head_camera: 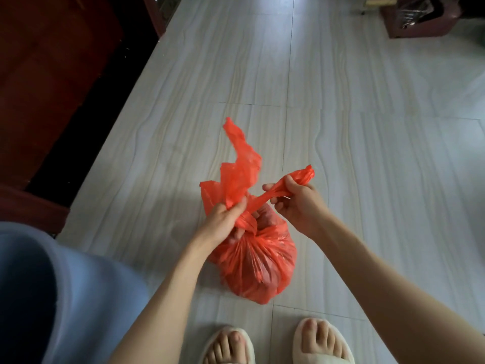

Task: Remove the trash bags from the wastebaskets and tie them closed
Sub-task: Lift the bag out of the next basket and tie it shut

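Bare forearms, seemingly cream open-toe slippers (321, 345)

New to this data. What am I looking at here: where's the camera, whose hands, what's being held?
There is no robot: a person works with bare hands. The single picture comes from a wide-angle camera on the person's head, looking forward and down, so the arms enter from below and the feet in pale open-toed slippers show at the bottom. On the pale grey tiled floor sits a bulging red-orange thin plastic trash bag, gathered at its neck. The left hand grips one loose end at the neck; the right hand holds the other end pulled out taut. A knot looks half made. A light blue wastebasket rim shows at lower left.
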Motion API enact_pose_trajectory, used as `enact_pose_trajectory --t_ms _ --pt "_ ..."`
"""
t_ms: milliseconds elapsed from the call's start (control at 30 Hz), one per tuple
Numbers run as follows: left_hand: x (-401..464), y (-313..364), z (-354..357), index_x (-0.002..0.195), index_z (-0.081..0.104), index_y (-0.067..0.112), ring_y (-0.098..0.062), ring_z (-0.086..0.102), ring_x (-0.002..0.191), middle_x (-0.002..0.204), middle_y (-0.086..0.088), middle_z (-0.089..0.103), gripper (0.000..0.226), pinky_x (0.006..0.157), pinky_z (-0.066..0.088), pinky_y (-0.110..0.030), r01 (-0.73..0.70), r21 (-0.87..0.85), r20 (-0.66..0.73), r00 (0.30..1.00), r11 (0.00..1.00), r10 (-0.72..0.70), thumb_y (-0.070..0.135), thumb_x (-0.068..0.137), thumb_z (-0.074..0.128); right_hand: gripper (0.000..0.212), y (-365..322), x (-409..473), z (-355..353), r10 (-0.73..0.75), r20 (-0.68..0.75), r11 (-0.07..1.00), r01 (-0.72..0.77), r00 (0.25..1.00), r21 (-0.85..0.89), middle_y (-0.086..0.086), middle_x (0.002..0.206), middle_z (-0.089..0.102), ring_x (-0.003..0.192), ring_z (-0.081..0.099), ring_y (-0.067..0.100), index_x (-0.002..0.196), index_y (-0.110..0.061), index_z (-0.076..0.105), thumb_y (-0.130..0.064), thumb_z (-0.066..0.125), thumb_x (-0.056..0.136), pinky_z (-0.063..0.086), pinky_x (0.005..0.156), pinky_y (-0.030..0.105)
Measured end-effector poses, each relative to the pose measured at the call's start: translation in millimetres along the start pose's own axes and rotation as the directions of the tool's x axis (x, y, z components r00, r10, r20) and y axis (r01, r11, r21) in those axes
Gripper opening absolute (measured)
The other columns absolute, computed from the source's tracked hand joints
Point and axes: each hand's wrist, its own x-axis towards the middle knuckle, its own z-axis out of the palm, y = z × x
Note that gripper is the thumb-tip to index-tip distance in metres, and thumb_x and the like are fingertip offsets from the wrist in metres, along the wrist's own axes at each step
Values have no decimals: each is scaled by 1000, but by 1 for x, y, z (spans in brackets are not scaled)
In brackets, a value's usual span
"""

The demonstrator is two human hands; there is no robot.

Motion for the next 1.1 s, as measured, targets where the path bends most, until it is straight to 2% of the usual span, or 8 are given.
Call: enact_pose_trajectory --t_ms 200,367,467,567,667,800,933,1100 --pt "-2 2 -16 90 68 6 -4 47 42 82 -7 74 34 43 36 -11 151 -628 184 982 764 -43 15 97 35 19 1 -12 -29 91 206 993 -104 974 55 6 59 68 48 61 14 72 -8 53 -7 43 88 50 48 16" --pt "1 -6 -12 61 73 10 -2 44 42 68 -2 69 33 46 41 -9 132 -727 64 990 674 -125 -14 73 52 24 11 -23 -55 287 400 944 -187 871 -271 14 74 70 63 66 21 87 -4 59 6 51 67 56 59 24" --pt "0 -6 -11 59 66 11 0 56 48 54 8 65 25 54 46 -15 29 -496 -149 982 868 -118 -12 65 57 24 1 -23 -68 206 328 918 -66 922 -390 8 91 74 77 69 20 93 -11 62 -13 50 72 55 68 28" --pt "-4 -1 -14 66 63 13 -1 63 53 56 9 70 17 59 45 -25 -94 112 -228 967 989 118 1 75 54 20 -7 -18 -73 -45 164 817 131 985 -562 2 99 73 76 62 17 93 -18 63 -11 46 85 45 61 25" --pt "-4 0 -11 77 69 14 -23 68 76 77 -4 75 26 68 39 -29 -399 670 -6 841 626 542 6 62 50 41 -5 -9 -56 -270 156 670 302 950 -678 -8 99 66 74 55 9 92 -24 62 9 40 83 42 61 18" --pt "-3 0 -5 68 63 21 -17 66 66 64 5 65 22 66 32 -27 -499 748 157 773 437 615 3 55 60 44 7 4 -30 -280 440 391 520 853 -759 -5 119 54 103 51 -1 117 -13 61 11 46 83 39 85 4" --pt "-4 -9 -3 75 66 16 -17 64 72 78 4 68 16 70 31 -23 -522 709 167 777 474 606 9 65 56 35 26 16 -38 -147 518 -5 523 843 -853 4 111 57 106 52 21 102 -15 68 -34 54 76 40 94 29" --pt "-4 -12 1 87 64 2 -10 59 85 92 -9 65 31 78 37 -17 -423 463 -121 841 779 528 28 74 51 35 35 5 -35 -205 516 25 532 832 -847 -8 83 53 77 50 13 80 -21 61 -41 33 71 42 76 24"
